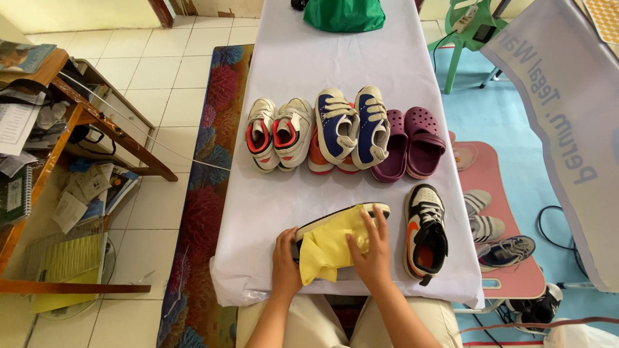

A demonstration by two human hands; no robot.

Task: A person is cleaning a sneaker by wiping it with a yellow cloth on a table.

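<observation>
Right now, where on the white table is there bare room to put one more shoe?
Free: the wide stretch between the green bag and the shoe row; also the left strip from the white sneakers down to the left hand. Crowded: the near edge, with both hands, the yellow cloth and the black-orange sneaker.

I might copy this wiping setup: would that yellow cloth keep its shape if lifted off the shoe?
Probably not. The yellow cloth drapes and creases over the black-soled shoe, so it looks floppy and light. It likely slides unless pressed, as the right hand lies flat on it while the left hand steadies the shoe.

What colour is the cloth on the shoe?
Yellow cloth, head view.
</observation>
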